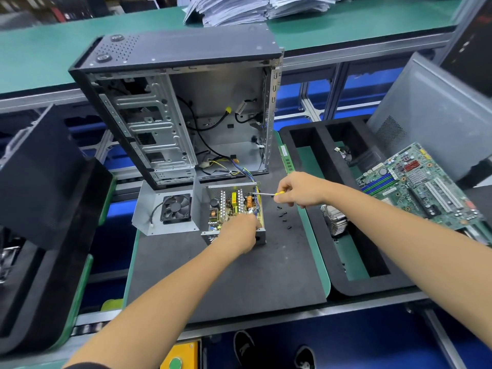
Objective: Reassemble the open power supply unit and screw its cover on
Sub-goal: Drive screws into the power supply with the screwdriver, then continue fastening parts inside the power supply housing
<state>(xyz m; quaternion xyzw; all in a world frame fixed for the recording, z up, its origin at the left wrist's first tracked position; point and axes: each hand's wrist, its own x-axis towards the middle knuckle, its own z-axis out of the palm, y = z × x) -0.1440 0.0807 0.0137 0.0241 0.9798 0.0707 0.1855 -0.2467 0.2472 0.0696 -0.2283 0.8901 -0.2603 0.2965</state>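
The open grey metal power supply unit (234, 209), its circuit board with copper coils and yellow parts exposed, sits on the dark grey worktop (226, 275) just in front of the opened black-and-silver computer case (181, 102). Its bent grey sheet-metal cover with a black fan (166, 209) lies just left of it, off the unit. The left hand (239, 231) rests on the unit's near edge, fingers curled down into it; whether it pinches anything I cannot tell. The right hand (298, 190) grips a yellow-handled screwdriver (266, 194), tip pointing over the unit's right side. Small black screws (282, 215) lie scattered to its right.
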